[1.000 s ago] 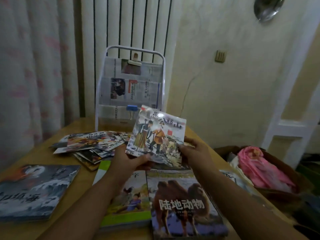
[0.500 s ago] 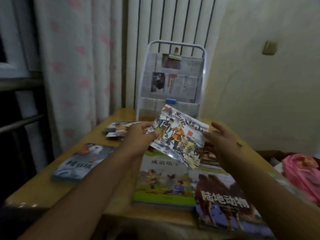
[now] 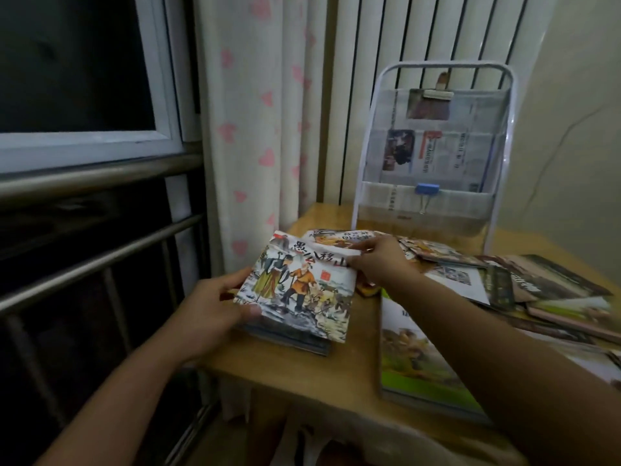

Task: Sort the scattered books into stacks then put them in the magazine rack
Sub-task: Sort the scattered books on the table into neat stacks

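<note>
While both hands grip it, the picture book [image 3: 299,287] lies on a low stack [image 3: 295,343] at the near left corner of the table [image 3: 336,375], its edges roughly over those beneath. The left hand [image 3: 215,304] pinches the near left edge, thumb on the cover and fingers curled below; the right hand [image 3: 379,260] holds the far right corner, fingers closed on it. Held at opposite corners, the book can be squared to the stack before release, which looks like the step in hand. Right of it a green book [image 3: 416,368] lies flat near the front edge, apart from the stack. Further right and far, loose books [image 3: 537,287] overlap in a heap, unsorted, so most of the sorting is left. The rack [image 3: 433,153] stands upright at the far edge against the wall, its pockets lined with newspaper and a blue clip [image 3: 426,190] on the lowest; no books show in it yet
</note>
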